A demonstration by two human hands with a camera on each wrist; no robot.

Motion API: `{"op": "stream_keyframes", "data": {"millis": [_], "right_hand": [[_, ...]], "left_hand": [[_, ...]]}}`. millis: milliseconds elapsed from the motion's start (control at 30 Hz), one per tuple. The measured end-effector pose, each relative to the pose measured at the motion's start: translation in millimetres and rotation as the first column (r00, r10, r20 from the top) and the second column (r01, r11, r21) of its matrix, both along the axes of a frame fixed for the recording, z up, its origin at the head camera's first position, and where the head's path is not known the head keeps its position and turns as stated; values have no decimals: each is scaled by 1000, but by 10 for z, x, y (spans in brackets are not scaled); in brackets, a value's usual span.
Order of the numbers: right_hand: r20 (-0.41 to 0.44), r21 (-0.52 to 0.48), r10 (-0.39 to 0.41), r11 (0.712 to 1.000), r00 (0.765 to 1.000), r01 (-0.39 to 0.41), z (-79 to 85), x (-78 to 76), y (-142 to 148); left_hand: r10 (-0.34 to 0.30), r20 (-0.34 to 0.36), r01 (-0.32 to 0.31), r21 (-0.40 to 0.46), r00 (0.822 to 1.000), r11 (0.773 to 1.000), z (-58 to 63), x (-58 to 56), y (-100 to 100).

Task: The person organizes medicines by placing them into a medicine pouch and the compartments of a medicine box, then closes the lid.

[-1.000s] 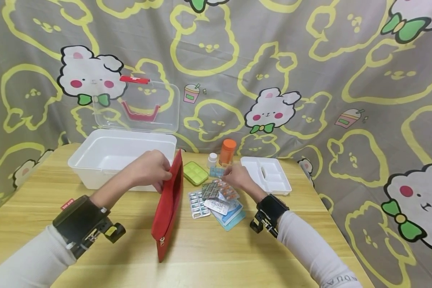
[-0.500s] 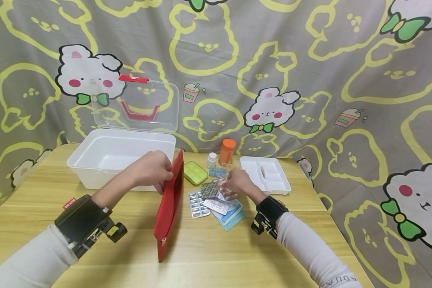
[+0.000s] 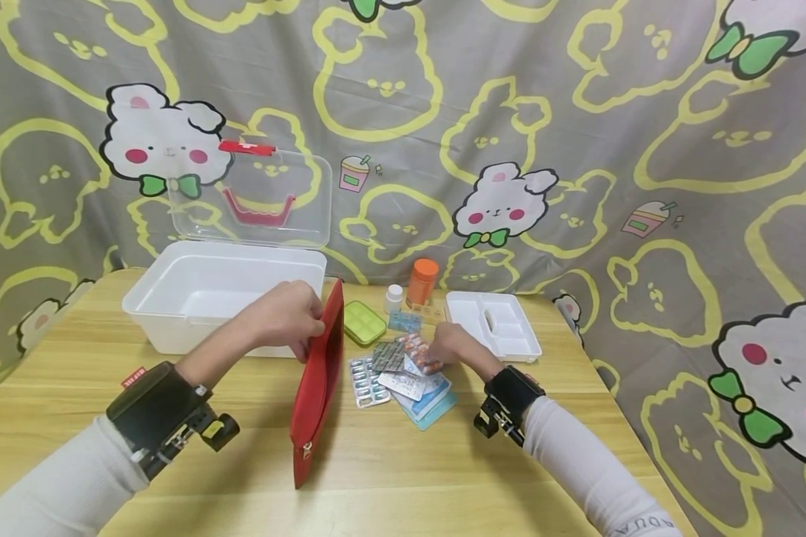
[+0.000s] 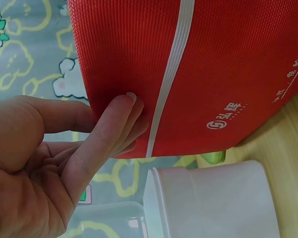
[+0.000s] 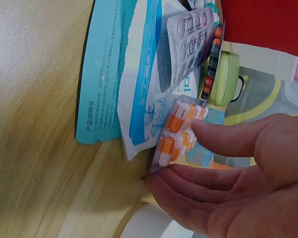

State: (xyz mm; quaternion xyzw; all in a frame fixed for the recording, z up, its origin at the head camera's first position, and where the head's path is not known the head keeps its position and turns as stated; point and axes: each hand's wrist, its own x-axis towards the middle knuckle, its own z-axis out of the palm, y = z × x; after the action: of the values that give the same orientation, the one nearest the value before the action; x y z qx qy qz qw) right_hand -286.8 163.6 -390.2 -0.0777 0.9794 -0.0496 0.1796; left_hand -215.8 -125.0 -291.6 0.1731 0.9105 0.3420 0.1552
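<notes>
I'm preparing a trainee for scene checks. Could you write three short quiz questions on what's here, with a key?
1. Which thing does the left hand pinch?
A) tall orange plastic bottle
B) flat red fabric zip pouch
C) yellow-green plastic pill case

2. True or false: the clear rectangular plastic lid stands raised at the back of the white plastic box.

3. Fill in: between the thumb and fingers of the right hand is a clear plastic blister pack of two-tone capsules, orange and ____.

Key: 1 B; 2 true; 3 white.
</notes>
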Motion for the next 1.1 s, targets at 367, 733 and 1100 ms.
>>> {"op": "stream_keyframes", "data": {"millis": [367,733,1100], "right_hand": [[79,45,-30,999,996,26,-33,-28,29],[85,-78,-118,989,989,125,6,15,107],[114,-347,-97,929,989,131,108,19,287]], "left_hand": [[-11,-14,11,-12,1000,1000,35,6,11],[-5,-6,5,-10,1000,1000,16,7,17],[-10,-7,10,-6,1000,1000,10,7,16]]}}
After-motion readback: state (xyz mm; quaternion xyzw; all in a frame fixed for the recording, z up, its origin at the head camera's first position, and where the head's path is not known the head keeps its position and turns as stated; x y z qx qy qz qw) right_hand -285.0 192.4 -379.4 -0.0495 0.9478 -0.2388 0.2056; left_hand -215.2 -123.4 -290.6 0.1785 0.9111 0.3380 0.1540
